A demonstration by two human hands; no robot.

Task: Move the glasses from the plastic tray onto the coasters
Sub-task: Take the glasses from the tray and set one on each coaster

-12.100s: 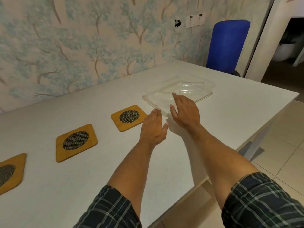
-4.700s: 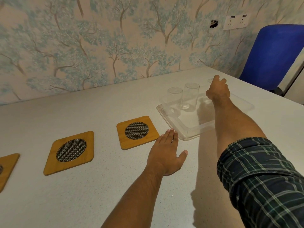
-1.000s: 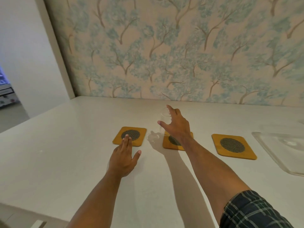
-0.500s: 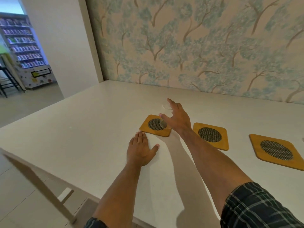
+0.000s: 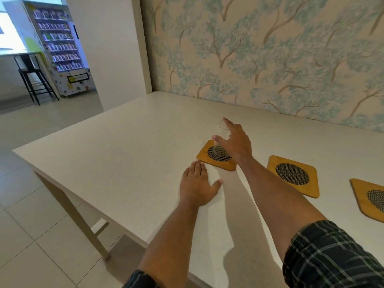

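A clear drinking glass (image 5: 218, 142) stands upright on the mesh centre of the leftmost wooden coaster (image 5: 202, 156). My right hand (image 5: 235, 144) is curled around the glass, thumb on its near side and forefinger by the rim. My left hand (image 5: 197, 185) lies flat on the white table (image 5: 124, 152), fingers spread, its fingertips just short of that coaster's near corner. Two more coasters lie to the right, the middle one (image 5: 293, 175) and another cut off by the frame edge (image 5: 372, 199), both bare. The plastic tray is out of view.
The table's left edge and corner (image 5: 14, 151) are close, with tiled floor below. A patterned wall (image 5: 270, 59) runs behind the table. A vending machine (image 5: 56, 46) and a black stool (image 5: 31, 75) stand far off to the left.
My right hand has lowered the glass onto the leftmost coaster. The view has swung further left, and my left hand stays flat by the coaster.
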